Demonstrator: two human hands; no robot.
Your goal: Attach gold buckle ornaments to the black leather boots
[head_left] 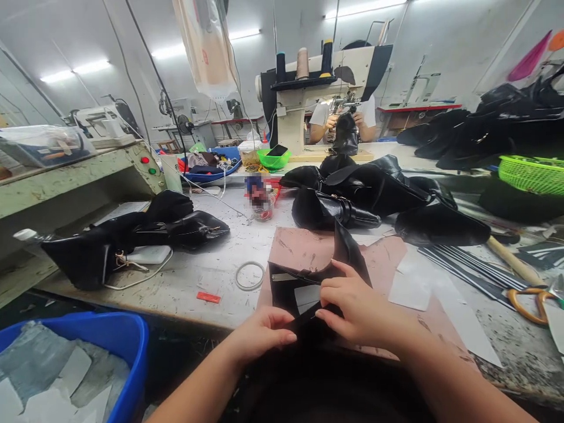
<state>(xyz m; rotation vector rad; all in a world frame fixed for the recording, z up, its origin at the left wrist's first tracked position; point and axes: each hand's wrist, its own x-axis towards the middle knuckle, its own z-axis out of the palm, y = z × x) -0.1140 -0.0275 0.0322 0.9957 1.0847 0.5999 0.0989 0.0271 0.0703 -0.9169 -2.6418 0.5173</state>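
Note:
A black boot upper [284, 292] lies at the table's front edge, with a pale rectangular patch [307, 298] on its exposed inner side and one flap standing up at the back. My left hand [267, 332] pinches its near edge between thumb and fingers. Close by on the right, my right hand [352, 302] grips the same edge, fingers bent over the piece. Beneath the upper is a stained pink sheet [295, 247]. Part of the upper is hidden by my hands and merges with my dark clothing.
More black boot uppers [356, 188] are heaped behind, others [176, 226] at left. A tape ring [249, 276] and red strip [208, 297] lie left; scissors [531, 305] and a wooden handle [513, 261] right. A blue bin [143, 346] stands below. Someone works behind the sewing machine [291, 111].

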